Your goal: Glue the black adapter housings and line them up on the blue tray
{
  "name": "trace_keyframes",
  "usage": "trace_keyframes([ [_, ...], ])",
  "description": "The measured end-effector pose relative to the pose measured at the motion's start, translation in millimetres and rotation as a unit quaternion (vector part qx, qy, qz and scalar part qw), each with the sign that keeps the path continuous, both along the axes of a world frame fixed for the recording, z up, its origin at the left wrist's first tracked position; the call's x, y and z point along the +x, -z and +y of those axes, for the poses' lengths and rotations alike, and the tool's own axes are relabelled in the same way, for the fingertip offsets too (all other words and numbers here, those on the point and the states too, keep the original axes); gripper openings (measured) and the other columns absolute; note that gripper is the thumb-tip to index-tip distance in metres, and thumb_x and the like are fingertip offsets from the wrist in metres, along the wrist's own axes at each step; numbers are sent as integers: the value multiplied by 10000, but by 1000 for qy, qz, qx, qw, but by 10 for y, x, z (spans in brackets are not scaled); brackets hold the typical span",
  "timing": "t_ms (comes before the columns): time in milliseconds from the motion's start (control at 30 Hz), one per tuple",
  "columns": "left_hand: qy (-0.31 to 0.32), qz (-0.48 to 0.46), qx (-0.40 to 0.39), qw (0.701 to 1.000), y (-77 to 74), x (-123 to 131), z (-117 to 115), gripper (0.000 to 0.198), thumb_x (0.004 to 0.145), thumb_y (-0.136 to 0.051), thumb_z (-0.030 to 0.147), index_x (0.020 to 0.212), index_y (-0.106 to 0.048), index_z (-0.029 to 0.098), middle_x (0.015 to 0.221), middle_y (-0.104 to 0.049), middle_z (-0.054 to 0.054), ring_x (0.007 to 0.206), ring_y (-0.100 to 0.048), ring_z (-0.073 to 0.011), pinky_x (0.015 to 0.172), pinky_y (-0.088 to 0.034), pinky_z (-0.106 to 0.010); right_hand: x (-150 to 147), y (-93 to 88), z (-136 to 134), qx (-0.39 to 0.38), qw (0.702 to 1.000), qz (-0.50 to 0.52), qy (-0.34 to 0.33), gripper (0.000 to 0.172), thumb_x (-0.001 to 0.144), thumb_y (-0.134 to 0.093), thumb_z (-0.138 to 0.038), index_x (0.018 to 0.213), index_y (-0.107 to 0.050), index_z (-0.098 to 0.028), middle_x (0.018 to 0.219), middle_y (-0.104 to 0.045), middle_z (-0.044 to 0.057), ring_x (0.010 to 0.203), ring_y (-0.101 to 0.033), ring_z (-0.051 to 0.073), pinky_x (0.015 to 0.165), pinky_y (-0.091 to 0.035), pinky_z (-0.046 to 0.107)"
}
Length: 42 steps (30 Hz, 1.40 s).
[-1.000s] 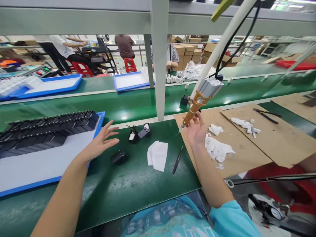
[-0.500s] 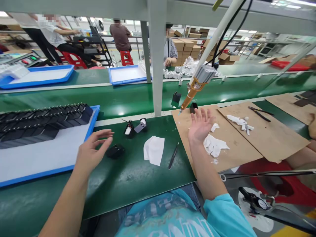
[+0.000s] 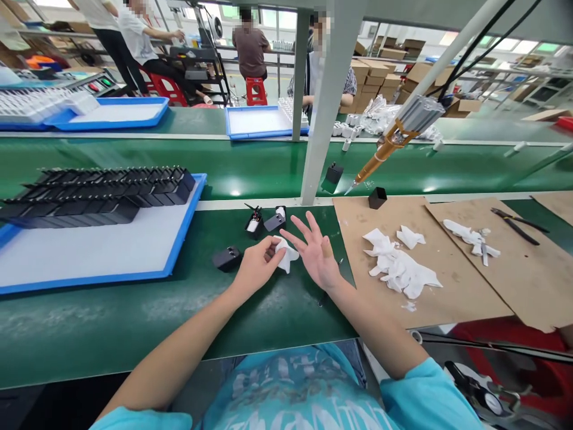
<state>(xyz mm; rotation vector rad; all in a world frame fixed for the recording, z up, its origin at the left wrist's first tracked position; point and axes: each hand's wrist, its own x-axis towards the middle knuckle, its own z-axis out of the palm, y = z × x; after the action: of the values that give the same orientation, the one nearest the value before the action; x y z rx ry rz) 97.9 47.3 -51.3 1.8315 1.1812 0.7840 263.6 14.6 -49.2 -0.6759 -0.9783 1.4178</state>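
Observation:
Between the thumb and fingers of my left hand [image 3: 256, 263] is a white cloth [image 3: 287, 254], raised over the green table. My right hand [image 3: 317, 258] is just right of the cloth, fingers spread and holding nothing. A black block-shaped case [image 3: 227, 258] lies left of my left hand. Behind my hands stand an opened black case with wires [image 3: 254, 223] and another opened case [image 3: 275, 220] with white inside. The tweezers are mostly hidden under my right hand and wrist.
A blue-rimmed tray [image 3: 185, 230] of black cases stands left. An orange dispenser [image 3: 378, 160] hangs above brown cardboard [image 3: 358, 218] bearing crumpled white cloths [image 3: 398, 269] and a black box [image 3: 377, 197]. Pliers [image 3: 514, 226] lie far right. People sit beyond the green belt.
My left hand has moved right and taken hold of the white cloth. My right hand has come left, off the cardboard, to beside the cloth. The camera view has shifted.

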Motion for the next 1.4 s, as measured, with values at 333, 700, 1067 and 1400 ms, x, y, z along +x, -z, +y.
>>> trace_keyframes([
  [333,42,-46,23,998,-55,27,-87,266,916,-533,418,851,-633,179,745,-641,-4,613,-542,-130,589,-403,-256,-185,162,-125,88,993,-51,-62,852,794,-539,-723,1513,-174,-448,1653,-139,-12,1505,-238,268,1176,-286,563],
  [700,150,-64,-52,985,-41,-11,-106,323,939,-484,431,834,-640,168,678,-600,4,586,-493,-120,556,-376,-247,1,14,-57,105,981,-153,-63,667,886,-492,-615,1492,-296,-416,1568,-380,-12,1435,-398,233,1153,-359,493],
  [1067,-51,-165,-32,985,-441,-527,121,395,905,-555,502,773,-686,153,642,-662,-29,587,-620,-132,606,-523,-255,91,109,-13,113,883,-424,166,203,853,-641,-395,754,-761,-265,629,-691,-11,545,-583,150,562,-468,288],
  [1400,155,-92,-201,963,-307,-384,58,533,880,-494,643,862,-693,149,784,-710,-86,663,-659,-160,593,-525,-270,-21,48,-61,222,887,-368,169,259,888,-580,-317,1090,-733,-371,943,-571,45,886,-598,188,776,-534,383],
])
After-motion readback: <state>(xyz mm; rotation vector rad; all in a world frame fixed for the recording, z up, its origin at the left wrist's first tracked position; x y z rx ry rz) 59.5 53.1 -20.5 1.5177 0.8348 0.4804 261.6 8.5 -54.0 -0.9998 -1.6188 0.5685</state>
